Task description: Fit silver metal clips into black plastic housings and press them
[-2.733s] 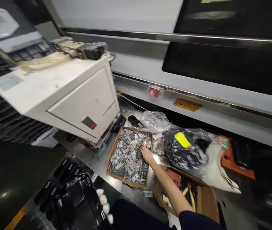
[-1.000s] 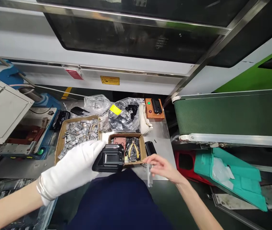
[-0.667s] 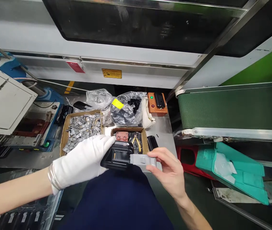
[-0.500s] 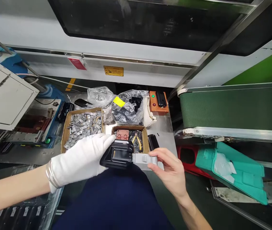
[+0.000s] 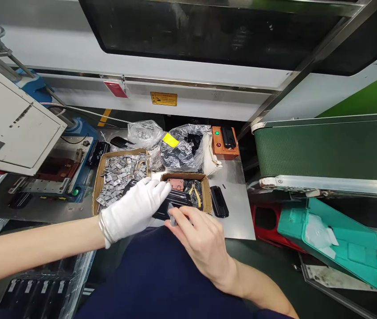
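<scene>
My left hand [image 5: 135, 208], in a white glove, is closed on a long black plastic housing [image 5: 179, 199] with a ribbed surface. Part of the housing lies hidden under the glove. My bare right hand [image 5: 203, 239] pinches a small grey metal piece [image 5: 171, 216], mostly covered by the fingers, against or very near the housing's lower edge; contact cannot be made out. Just beyond the hands is a cardboard box [image 5: 208, 195] holding a reddish-brown block [image 5: 175, 184] and yellow-handled pliers [image 5: 195, 197]. Left of it stands a cardboard tray [image 5: 97, 195] of grey metal clips [image 5: 118, 170].
Another black housing [image 5: 219, 201] lies on the metal table [image 5: 238, 217]. Behind are a plastic bag of black parts [image 5: 183, 153] and an orange box [image 5: 225, 148]. A press [image 5: 78, 173] stands left, a green conveyor [image 5: 324, 146] right, a teal bin [image 5: 344, 243] below it.
The black housing has been turned over, from its hollow side to its ribbed side. My right hand has moved left with the grey piece, whose flat face no longer shows. The view has shifted slightly.
</scene>
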Available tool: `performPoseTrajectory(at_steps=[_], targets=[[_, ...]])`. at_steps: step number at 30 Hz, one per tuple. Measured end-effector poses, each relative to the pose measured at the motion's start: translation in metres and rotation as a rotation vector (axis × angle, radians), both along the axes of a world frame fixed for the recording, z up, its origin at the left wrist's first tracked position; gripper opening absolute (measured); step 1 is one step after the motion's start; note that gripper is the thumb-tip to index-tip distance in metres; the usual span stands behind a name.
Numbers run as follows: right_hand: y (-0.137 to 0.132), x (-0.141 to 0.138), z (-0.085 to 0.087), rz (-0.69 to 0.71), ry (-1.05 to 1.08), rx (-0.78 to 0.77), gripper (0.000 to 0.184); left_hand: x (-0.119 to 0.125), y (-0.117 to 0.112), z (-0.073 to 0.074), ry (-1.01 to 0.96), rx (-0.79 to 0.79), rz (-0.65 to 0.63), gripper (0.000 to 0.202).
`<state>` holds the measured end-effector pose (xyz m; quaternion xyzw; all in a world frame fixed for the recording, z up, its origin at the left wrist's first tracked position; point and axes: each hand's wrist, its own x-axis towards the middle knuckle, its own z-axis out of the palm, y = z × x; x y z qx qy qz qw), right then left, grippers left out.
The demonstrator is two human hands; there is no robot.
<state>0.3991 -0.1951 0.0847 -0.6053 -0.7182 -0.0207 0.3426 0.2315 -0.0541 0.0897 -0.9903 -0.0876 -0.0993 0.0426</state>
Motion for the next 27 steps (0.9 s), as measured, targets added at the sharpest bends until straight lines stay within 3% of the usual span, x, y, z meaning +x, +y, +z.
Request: performPoseTrajectory(at_steps=[5, 9, 11, 13, 15, 17, 22, 27], targets=[[0.006, 0.006, -0.021, -0.097, 0.044, 0.127, 0.021, -0.011, 0.007, -0.002, -0.079, -0.117, 0.043, 0.059], [0.011, 0.005, -0.046, -0.197, 0.174, 0.242, 0.032, -0.017, 0.005, -0.002, -0.066, -0.145, 0.122, 0.083], [0.013, 0.003, -0.056, -0.226, 0.421, 0.149, 0.027, -0.018, 0.005, -0.002, -0.050, -0.126, 0.144, 0.075], [0.016, 0.003, -0.062, -0.234, 0.850, -0.152, 0.043, -0.018, 0.006, -0.002, -0.011, -0.050, 0.136, 0.051], [0.020, 0.004, -0.063, -0.171, 1.230, -0.506, 0.056, -0.018, 0.009, -0.002, 0.030, 0.050, 0.129, 0.051], [0.024, 0.005, -0.062, -0.087, 1.395, -0.682, 0.050, -0.016, 0.012, -0.003, 0.060, 0.107, 0.122, 0.050], [0.026, -0.003, -0.063, -0.088, 1.415, -0.590, 0.040, -0.009, 0.022, -0.006, 0.026, 0.184, 0.099, 0.044], [0.031, -0.005, -0.071, -0.123, 1.433, -0.546, 0.040, -0.002, 0.030, -0.008, 0.007, 0.162, 0.073, 0.042]])
